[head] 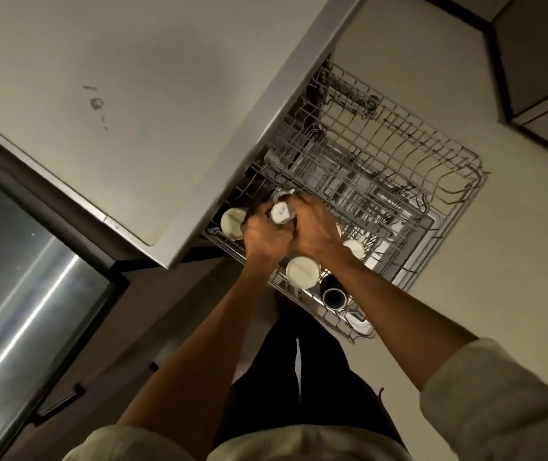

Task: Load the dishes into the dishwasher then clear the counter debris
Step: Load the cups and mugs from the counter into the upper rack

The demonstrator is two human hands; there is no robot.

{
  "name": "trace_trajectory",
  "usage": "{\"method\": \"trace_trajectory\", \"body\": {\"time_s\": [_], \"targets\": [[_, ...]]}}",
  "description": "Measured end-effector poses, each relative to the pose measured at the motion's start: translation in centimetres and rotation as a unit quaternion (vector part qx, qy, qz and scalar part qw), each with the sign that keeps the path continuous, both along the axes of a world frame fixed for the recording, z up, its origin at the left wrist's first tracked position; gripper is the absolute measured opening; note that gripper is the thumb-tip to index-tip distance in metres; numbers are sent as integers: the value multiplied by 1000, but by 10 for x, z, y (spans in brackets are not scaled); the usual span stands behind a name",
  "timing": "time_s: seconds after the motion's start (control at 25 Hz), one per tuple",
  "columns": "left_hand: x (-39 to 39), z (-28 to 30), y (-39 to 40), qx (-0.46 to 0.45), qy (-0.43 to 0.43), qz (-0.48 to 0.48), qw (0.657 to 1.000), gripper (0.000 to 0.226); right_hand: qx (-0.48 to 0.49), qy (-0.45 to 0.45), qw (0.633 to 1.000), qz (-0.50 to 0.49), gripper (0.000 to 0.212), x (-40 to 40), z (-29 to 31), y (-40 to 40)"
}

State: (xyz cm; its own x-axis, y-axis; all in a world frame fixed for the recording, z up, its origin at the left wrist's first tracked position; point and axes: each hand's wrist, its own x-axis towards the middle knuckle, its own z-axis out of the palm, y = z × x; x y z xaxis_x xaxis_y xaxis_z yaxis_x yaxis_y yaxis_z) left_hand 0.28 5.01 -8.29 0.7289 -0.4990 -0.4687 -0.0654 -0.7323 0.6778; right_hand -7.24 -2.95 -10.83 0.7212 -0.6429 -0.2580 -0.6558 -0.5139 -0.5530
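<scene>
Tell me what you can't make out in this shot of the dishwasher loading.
- Head view: the body of the white cup, wrapped by the left hand and right hand.
- Print on that cup's base: too small to read.
- Rack inner end: hidden under the counter.
- Steel sink: cut off by the left edge.

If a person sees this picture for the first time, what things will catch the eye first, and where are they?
Both hands, left hand and right hand, meet at the centre over the pulled-out rack, holding a white cup bottom up. More pale cups stand upside down in the rack near the hands, beside a dark cup lying on its side. The counter at upper left carries a few dark stains.
</scene>
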Motion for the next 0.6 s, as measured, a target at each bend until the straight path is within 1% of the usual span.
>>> {"method": "trace_trajectory", "body": {"time_s": [0.08, 0.12, 0.16, 0.2, 0.28, 0.36, 0.44, 0.52, 0.6], "targets": [[7, -11, 0, -21, 55, 51, 997, 37, 47, -36, 997, -45, 39, 11, -12, -9], [10, -20, 0, -23, 71, 74, 994, 34, 84, -58, 991, -83, 39, 16, -18, -15], [14, -30, 0, -11, 72, 74, 995, 33, 123, -78, 982, -122, 43, 21, -23, -22], [16, -41, -1, 10, 66, 47, 997, 34, 157, -92, 971, -153, 49, 26, -28, -29], [19, -65, -3, 57, 40, -60, 996, 43, 182, -98, 964, -169, 57, 37, -38, -45], [17, -86, -5, 92, 11, -171, 981, 55, 185, -79, 970, -139, 59, 49, -45, -59], [19, -104, -6, 120, -17, -254, 960, 67, 188, -67, 974, -106, 59, 61, -56, -67], [20, -114, -6, 148, -39, -305, 940, 73, 183, -65, 977, -86, 53, 70, -65, -71], [20, -118, -5, 167, -61, -330, 927, 74, 178, -65, 980, -58, 45, 77, -73, -74]]}}
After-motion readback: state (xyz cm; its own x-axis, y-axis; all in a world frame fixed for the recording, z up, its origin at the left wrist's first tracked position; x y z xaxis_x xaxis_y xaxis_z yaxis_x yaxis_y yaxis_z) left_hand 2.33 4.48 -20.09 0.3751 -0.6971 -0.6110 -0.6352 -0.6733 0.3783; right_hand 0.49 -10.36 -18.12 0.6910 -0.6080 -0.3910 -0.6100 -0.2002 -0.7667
